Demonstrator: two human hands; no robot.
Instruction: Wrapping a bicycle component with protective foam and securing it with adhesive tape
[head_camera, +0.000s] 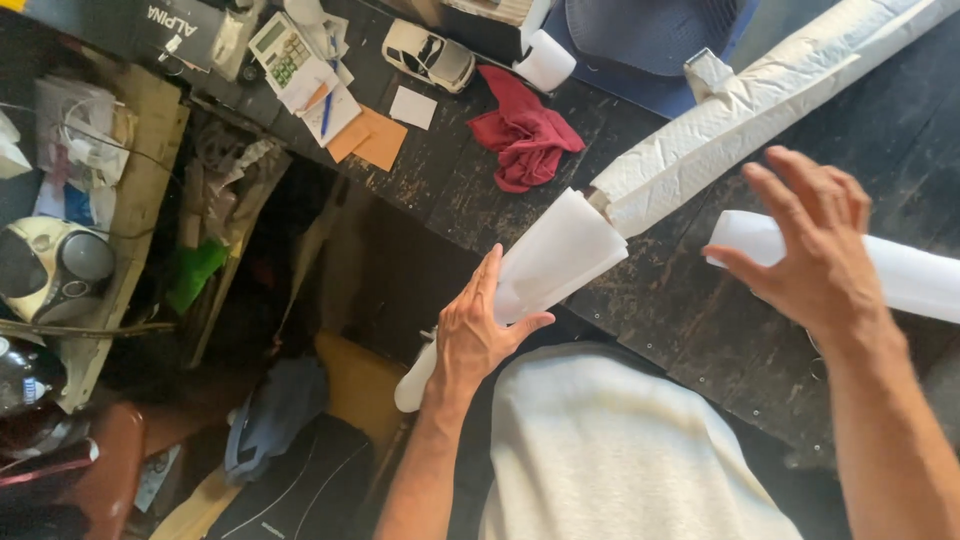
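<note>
I see my left hand (478, 335) wrapped around a rolled tube of white paper (540, 268), fingers and thumb closed on its lower part near the counter's edge, so that it has a firm hold. The roll slants up to the right, and its upper end touches the end of a long quilted white padded strip (760, 110) that runs diagonally across the dark, worn wooden counter (680, 310) toward the top right corner. My right hand (812, 250) is spread wide open, fingers apart, gripping nothing; it hovers just over a second white paper roll (905, 275) lying on the counter to the right. Behind the roll sit a crumpled red cloth (522, 135) and a small white toy car (430, 55), well apart from both hands.
</note>
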